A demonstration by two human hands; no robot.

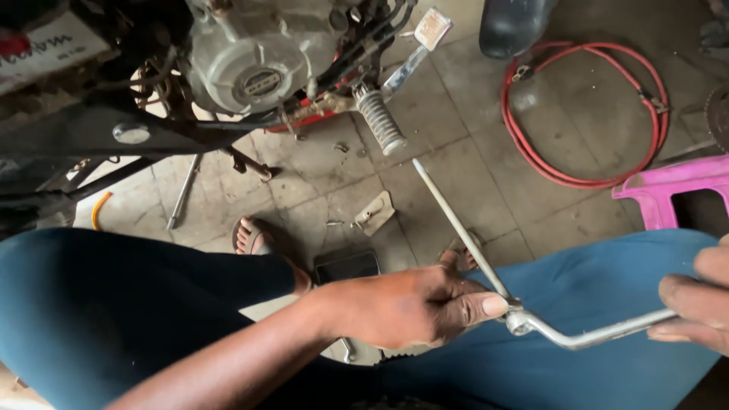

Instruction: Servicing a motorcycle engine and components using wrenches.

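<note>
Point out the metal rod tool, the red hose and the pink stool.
metal rod tool [456, 220], head view, straight shaft.
red hose [577, 181], head view, lower loop.
pink stool [668, 181], head view, top surface.

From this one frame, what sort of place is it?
Probably a motorcycle repair workshop: a motorcycle engine with footpeg above a grimy tiled floor, tools lying about, and a long metal wrench in both hands.

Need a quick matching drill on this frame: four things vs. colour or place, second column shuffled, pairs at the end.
Things:
1. coiled cable
2. plastic stool
3. bent metal rod
4. footpeg

Descriptions:
A. pink, at the right edge
B. ribbed, sticking out below the engine
C. red, lying on the floor tiles
D. held between the left hand and the right hand

Pairs: 1-C, 2-A, 3-D, 4-B
</note>
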